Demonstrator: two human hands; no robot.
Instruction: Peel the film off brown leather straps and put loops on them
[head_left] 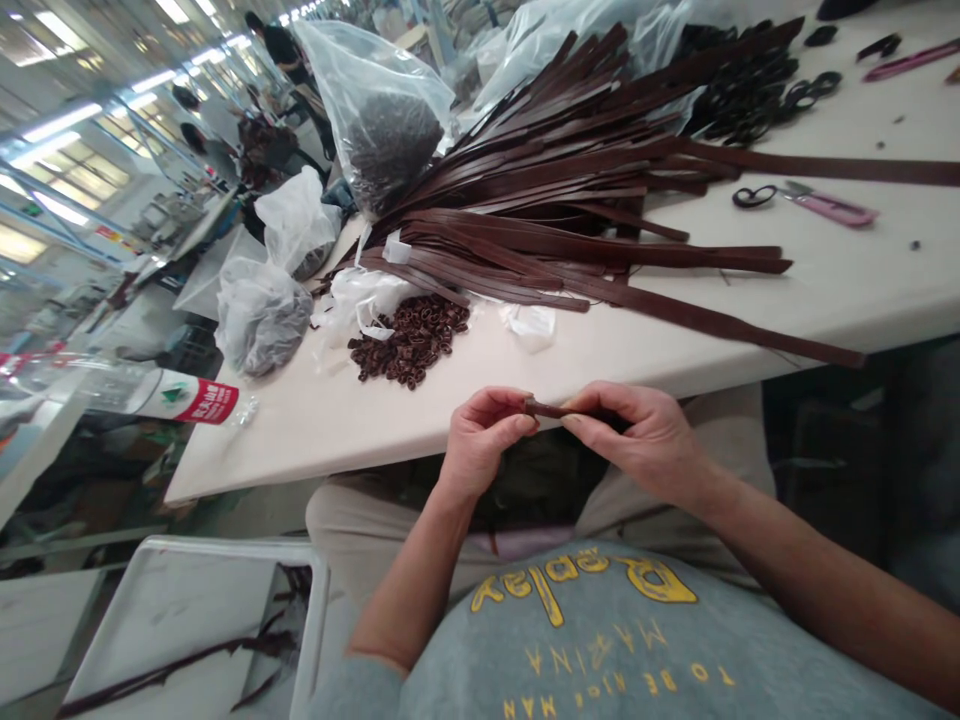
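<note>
A narrow brown leather strap (551, 409) is stretched between my two hands just in front of the table edge, above my lap. My left hand (484, 435) pinches its left end between thumb and fingers; a small loop may be there, but it is too small to make out. With thumb and forefinger my right hand (645, 430) grips the strap farther right, and its remaining length is hidden by that hand. Beyond my hands lies a pile of small brown leather loops (409, 340), with a large fan of brown leather straps (570, 170) behind it.
Thread snips (832, 205) with pink handles lie at the right of the white table (720, 345). Black rings (750, 100) are heaped at the back. Plastic bags (262, 310) and a bottle (187, 395) are on the left. Below stands a white tray (319, 600) holding strap pieces.
</note>
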